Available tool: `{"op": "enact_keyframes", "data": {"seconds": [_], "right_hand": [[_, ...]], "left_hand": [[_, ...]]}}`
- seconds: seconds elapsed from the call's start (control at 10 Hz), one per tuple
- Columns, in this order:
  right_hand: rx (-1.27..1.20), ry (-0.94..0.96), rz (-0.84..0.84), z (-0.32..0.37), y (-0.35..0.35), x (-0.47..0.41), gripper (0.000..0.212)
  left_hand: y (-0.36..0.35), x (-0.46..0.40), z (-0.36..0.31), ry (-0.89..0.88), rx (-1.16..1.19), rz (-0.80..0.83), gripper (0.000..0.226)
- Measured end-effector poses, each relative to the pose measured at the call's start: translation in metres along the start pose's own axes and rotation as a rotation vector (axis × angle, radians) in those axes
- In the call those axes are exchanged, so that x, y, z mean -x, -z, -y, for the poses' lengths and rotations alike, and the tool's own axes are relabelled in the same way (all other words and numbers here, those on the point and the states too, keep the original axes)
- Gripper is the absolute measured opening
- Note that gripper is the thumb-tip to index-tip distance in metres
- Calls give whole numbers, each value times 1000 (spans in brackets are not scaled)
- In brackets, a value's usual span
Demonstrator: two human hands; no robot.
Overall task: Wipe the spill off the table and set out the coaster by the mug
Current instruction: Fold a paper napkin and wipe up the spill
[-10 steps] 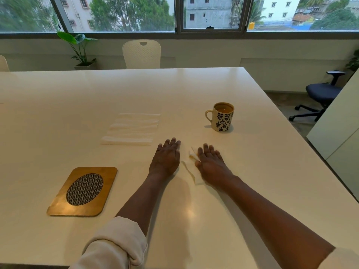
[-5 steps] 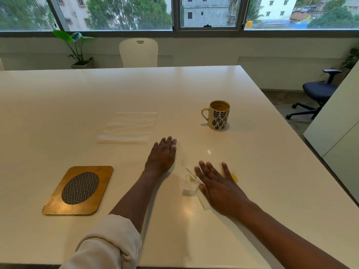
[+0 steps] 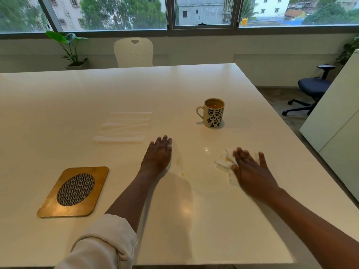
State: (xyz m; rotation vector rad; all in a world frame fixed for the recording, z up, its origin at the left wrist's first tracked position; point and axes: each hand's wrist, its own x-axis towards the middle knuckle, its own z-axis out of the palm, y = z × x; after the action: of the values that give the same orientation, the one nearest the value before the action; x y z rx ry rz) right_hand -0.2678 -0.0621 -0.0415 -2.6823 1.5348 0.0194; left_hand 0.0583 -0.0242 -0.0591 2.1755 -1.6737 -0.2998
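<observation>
My right hand [image 3: 250,169] lies flat with spread fingers on a crumpled white napkin [image 3: 223,162], stained yellow, pressing it onto the white table [image 3: 77,105]. My left hand [image 3: 158,155] rests flat on the table to its left. Between the hands a faint yellowish smear [image 3: 180,164] ends in a small yellow drop. The mug [image 3: 213,113], cream with dark leaf prints and full of brown drink, stands beyond the hands. A gold rounded coaster [image 3: 74,191] with a dark woven oval lies at the front left.
A stack of clean white napkins [image 3: 124,128] lies left of the mug. A white chair [image 3: 133,52] stands at the far table edge, a potted plant [image 3: 71,48] beside it. A dark office chair [image 3: 310,92] and a white cabinet [image 3: 338,121] stand off the right edge.
My right hand has swept the napkin to the right across the table, away from my left hand. The left hand has stayed flat in place.
</observation>
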Motion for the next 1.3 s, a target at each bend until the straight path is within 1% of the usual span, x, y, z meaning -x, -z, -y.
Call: {"op": "enact_keyframes", "data": {"seconds": [0.1,0.2,0.3,0.4,0.5,0.6,0.7,0.8,0.9,1.0,1.1,1.2,1.3], "right_hand": [[7,-45,-31,0,4,-21,53],[18,-70,-193,1,9,-27,34],[-38,-88,-221,6,21,-26,18],[-226,-116,-195,3,40,-33,16],[-477,-148,-225,-8,49,-45,16],[-739,-259,-214,-15,51,-48,7],[-779,-303,-307,-20,44,-44,5],[-492,-186,-392,-31,30,-38,16],[-372,-89,-357,-42,23,-30,24],[-248,6,-282,-41,29,-22,21],[-164,46,-122,-35,30,-12,31],[-141,-9,52,-29,21,-2,52],[-213,-62,58,-23,11,1,60]], "left_hand": [[0,0,-1,3,2,-4,50],[-1,-1,-1,1,4,-10,50],[-1,-1,0,-1,-2,-12,50],[0,-1,1,2,-5,-7,50],[-1,-1,1,8,-4,-6,50],[-2,-2,0,13,4,-9,50],[-1,-2,0,12,3,-10,50],[-2,-1,0,8,-2,-9,50],[-1,0,0,6,0,-15,50],[-1,0,0,2,0,-17,50],[-1,1,0,3,-1,-16,50],[-1,0,-1,-2,-8,-9,50],[-1,1,-1,-4,-16,0,51]]}}
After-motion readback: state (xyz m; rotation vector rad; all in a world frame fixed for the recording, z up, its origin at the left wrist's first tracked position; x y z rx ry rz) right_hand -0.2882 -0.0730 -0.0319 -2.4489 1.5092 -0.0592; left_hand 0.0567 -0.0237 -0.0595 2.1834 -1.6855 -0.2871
